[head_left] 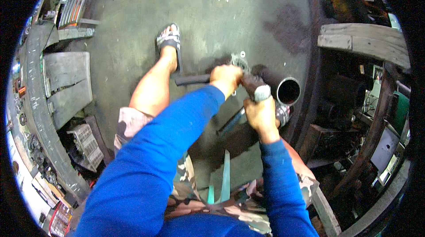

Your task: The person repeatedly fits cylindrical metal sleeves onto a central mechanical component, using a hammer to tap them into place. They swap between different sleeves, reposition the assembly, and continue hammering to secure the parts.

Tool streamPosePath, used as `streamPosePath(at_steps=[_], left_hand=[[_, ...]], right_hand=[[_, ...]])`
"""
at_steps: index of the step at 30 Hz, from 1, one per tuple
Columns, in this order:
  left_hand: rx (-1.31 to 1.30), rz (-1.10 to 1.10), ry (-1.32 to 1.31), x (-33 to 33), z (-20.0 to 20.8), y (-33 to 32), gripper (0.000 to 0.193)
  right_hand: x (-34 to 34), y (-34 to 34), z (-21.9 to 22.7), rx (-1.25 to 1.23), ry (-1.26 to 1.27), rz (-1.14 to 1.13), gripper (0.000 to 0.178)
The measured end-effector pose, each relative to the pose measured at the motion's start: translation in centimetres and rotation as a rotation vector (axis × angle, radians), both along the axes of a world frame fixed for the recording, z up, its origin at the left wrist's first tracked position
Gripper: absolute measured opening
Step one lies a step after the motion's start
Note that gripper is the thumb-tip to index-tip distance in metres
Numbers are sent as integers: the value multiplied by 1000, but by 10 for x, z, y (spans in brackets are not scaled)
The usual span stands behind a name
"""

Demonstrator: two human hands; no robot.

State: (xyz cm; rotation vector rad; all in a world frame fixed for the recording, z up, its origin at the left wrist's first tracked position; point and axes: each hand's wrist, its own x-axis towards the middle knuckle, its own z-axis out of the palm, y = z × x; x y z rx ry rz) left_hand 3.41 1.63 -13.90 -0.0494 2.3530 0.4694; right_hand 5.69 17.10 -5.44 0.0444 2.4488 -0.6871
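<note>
My left hand is closed around a dark, round bar that sticks out to its left; what the bar's other end looks like is hidden by my fingers. My right hand grips a hammer, its worn, bright face turned up toward me just right of my left fist. A dark blue-grey rod, perhaps the hammer's handle, slants down and left from the right hand. Just beyond my left hand lies a rough grey metal piece, partly covered. Beside the hammer is a dark pipe with a shiny rim.
A small pale ring lies on the dark floor. My sandalled left foot is ahead on the left. Wooden beams and a dark bucket stand right; a metal panel and bench edge line the left.
</note>
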Motion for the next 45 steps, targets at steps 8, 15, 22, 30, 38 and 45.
streamPosePath(at_steps=[8, 15, 22, 30, 38, 45], left_hand=[[34, 155, -11, 2, -9, 0, 27], [-4, 166, -126, -4, -9, -6, 31], [-219, -205, 248, -34, -11, -38, 42], [514, 1354, -76, 18, -55, -72, 33], [302, 1659, -157, 126, -133, 10, 32], [272, 1508, -178, 133, -135, 45, 51]], right_hand=[[11, 13, 22, -331, 299, 52, 35], [7, 19, 75, -419, 256, -72, 38], [18, 95, 152, -575, -166, -723, 33], [12, 146, 114, -1087, -507, -1325, 12], [-7, 173, 117, -1265, -597, -1369, 16], [0, 174, 120, -1261, -484, -1369, 11]])
